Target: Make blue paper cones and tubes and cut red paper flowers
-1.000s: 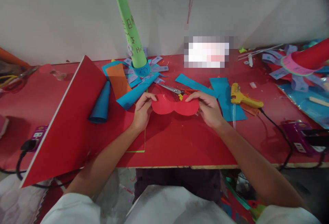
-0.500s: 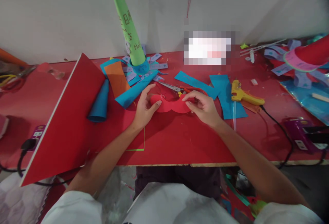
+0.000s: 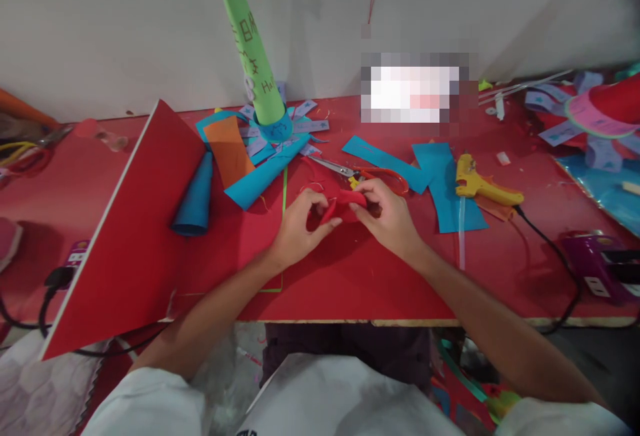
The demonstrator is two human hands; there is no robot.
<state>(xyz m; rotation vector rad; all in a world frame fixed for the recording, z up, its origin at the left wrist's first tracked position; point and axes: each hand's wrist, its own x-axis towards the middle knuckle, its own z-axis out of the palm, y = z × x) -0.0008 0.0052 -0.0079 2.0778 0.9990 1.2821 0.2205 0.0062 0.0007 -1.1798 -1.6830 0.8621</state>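
Note:
A small red foam piece [image 3: 352,204] is bent between my two hands above the red table. My left hand [image 3: 306,226] pinches its left end between thumb and fingers. On the other end, my right hand [image 3: 386,213] grips with thumb and forefinger, the rest of its fingers curled. Just beyond my hands lie orange-handled scissors [image 3: 340,169], partly over a red scrap. A rolled blue foam sheet [image 3: 267,175] rests to the left of them. Blue foam pieces [image 3: 387,164] lie behind my right hand.
A yellow glue gun [image 3: 485,186] with a black cable lies at right, near a purple power strip [image 3: 593,266]. A large red board [image 3: 130,236] leans at left beside a blue cone [image 3: 195,199]. A tall green cone [image 3: 250,49] stands near the wall.
My hands have come closer together, the left one moving right. The red foam piece, spread out wide before, is now bent and folded between them.

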